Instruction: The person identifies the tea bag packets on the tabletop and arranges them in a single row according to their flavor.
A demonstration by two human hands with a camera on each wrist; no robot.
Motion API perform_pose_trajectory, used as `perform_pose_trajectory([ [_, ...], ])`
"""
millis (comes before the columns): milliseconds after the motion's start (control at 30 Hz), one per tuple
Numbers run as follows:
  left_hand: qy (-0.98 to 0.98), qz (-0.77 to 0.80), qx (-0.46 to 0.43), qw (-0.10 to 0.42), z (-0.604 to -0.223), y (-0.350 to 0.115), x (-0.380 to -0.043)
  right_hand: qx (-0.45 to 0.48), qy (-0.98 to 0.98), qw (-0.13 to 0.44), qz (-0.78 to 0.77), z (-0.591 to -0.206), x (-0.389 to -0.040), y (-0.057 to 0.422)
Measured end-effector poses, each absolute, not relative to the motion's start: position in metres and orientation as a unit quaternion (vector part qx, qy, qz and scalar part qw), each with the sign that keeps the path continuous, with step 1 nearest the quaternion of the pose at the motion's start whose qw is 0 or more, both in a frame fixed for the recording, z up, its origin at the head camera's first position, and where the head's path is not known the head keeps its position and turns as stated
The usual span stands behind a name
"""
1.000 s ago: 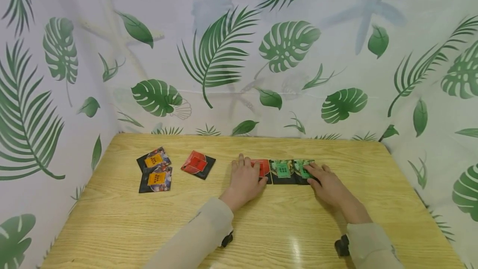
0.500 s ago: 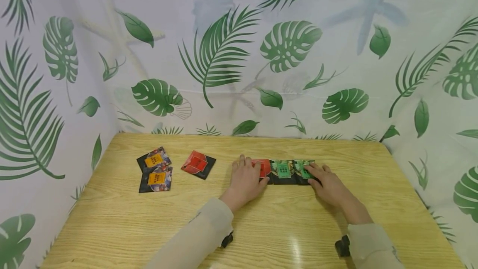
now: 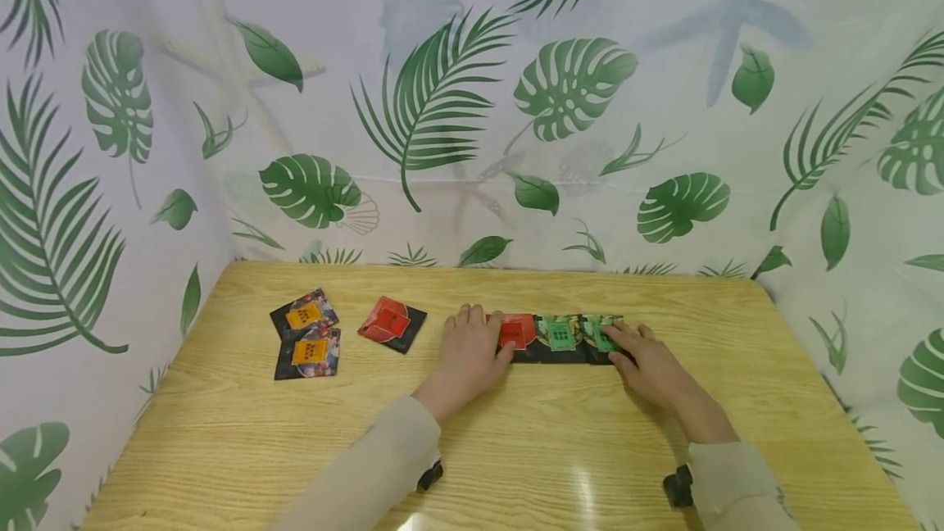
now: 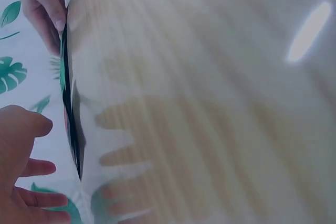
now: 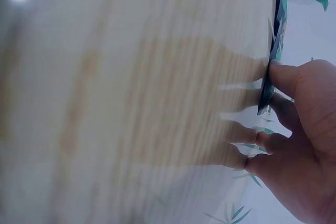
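Note:
Three flat square packets lie in a row on the wooden table: a red-and-black packet [image 3: 518, 336] on the left, a green-and-black packet [image 3: 558, 338] in the middle, another green packet [image 3: 599, 341] on the right. Beside the red packet's left edge is my left hand [image 3: 468, 353], its fingers loosely extended; in the left wrist view, the left hand [image 4: 23, 171] appears apart from the packets, which show edge-on. My right hand [image 3: 649, 363] rests its fingers on the right green packet. In the right wrist view, the right thumb [image 5: 286, 77] touches the packet's near edge.
Two orange-labelled packets [image 3: 308, 353] overlap at the left of the table [image 3: 243, 433]. Between them and my left hand lies a tilted red packet [image 3: 391, 324]. A leaf-patterned cloth [image 3: 457, 220] stands along the table's back and sides.
My left hand has slid left off the red packet in the row, uncovering more of it. My right hand and the packets have stayed about where they were.

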State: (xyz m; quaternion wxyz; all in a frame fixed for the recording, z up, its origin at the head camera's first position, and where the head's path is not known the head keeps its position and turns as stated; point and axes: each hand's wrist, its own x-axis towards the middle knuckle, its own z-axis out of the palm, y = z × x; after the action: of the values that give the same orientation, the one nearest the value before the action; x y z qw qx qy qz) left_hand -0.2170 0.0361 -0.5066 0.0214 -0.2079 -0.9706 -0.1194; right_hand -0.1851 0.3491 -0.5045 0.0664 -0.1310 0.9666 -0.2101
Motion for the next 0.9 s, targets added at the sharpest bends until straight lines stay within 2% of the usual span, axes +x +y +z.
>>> perform_pose_trajectory([
  [367,-0.973,-0.122,-0.195,0.038,-0.506,-0.022,-0.225,-0.139,0.968,0.053,-0.201,-0.506,-0.187,0.352],
  [900,-0.983,-0.119,-0.137,0.037,-0.505,-0.074,-0.229,-0.141,0.968,0.05,-0.202,-0.51,-0.186,0.351],
])
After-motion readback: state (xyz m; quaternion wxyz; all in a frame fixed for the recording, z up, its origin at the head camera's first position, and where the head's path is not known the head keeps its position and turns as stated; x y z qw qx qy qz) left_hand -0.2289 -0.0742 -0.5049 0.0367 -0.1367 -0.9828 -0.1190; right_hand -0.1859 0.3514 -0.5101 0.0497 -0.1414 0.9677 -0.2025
